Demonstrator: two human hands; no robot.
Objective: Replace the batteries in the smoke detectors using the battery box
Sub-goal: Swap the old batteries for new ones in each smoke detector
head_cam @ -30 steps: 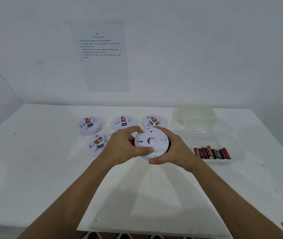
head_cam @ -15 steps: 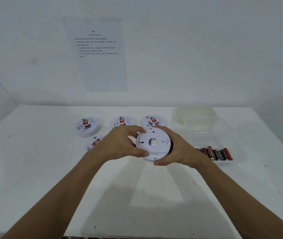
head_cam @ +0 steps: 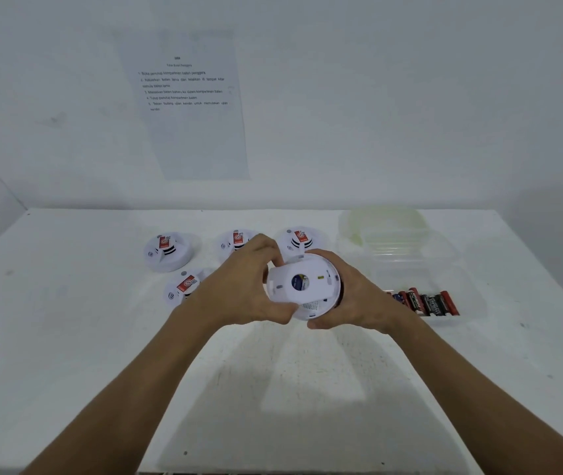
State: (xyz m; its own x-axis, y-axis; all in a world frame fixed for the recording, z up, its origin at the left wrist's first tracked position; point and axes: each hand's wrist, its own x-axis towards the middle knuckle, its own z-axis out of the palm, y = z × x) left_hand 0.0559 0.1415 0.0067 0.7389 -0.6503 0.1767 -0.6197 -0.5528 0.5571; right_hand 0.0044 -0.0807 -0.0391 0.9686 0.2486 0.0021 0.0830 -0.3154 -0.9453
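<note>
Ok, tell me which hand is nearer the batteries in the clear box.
Right. The right hand grips the smoke detector just beside the batteries; the left hand holds the detector's far side, farther from them.

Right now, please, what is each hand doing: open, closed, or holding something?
Left hand: closed, gripping the smoke detector by its left side.
Right hand: closed, gripping the same smoke detector from the right.

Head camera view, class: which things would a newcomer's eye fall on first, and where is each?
The smoke detector, back side up, gripped by the left hand and right hand at centre. Behind it, four more detectors lie on the white table; to the right, batteries fill a clear box.
</note>
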